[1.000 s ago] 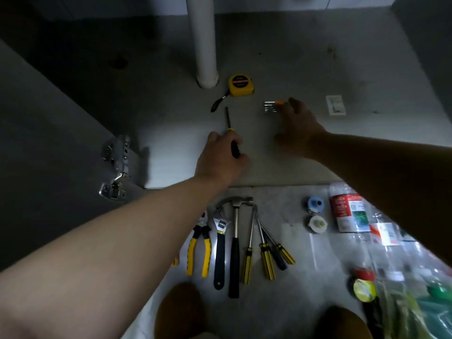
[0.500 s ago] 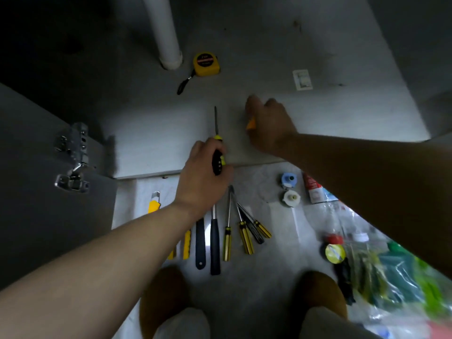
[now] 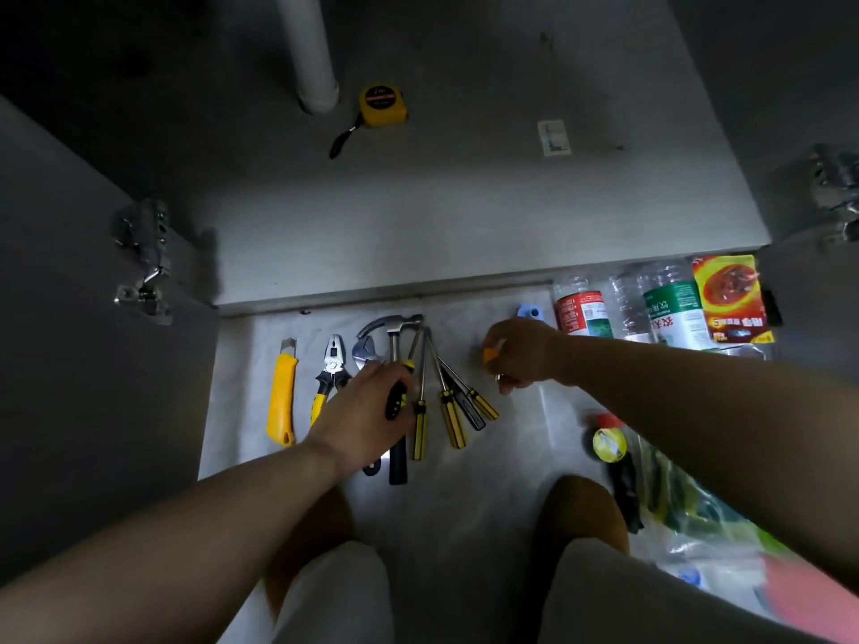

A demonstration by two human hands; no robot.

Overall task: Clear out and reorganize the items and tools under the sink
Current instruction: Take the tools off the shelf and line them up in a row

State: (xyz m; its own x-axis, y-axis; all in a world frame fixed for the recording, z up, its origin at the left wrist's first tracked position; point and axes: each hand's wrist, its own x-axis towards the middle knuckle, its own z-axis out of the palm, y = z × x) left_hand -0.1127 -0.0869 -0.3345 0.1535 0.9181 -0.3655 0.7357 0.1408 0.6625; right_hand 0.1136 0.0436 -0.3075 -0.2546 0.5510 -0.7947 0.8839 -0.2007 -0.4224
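Now both hands are out of the cabinet and over the near floor; a second ago they were reaching onto the cabinet floor [image 3: 465, 216]. My left hand [image 3: 362, 413] has brought out the screwdriver [image 3: 396, 402] that lay in there. It now hovers over the row of tools laid out left to right: knife [image 3: 282, 397], pliers [image 3: 331, 371], wrench [image 3: 366, 351], hammer [image 3: 395, 325], then the other screwdrivers [image 3: 453, 422] fanned out. My left fingers are curled round the black handle, with the shaft pointing far, across the hammer. My right hand [image 3: 523, 355] has come out too, to the right of the row and just near of a blue roll [image 3: 530, 311]. Its fingers are bent and pinch a small orange piece [image 3: 490, 354]; what that piece is I cannot tell. Bottles [image 3: 581, 311] lie further right. Inside the cabinet only a yellow tape [image 3: 382, 103] beside the pipe [image 3: 311, 53] and a white label [image 3: 554, 138] to the right can be seen. I judge the clearing is nearly done. The screwdriver looks ready to go down with the others, and the tape is the last tool left inside.
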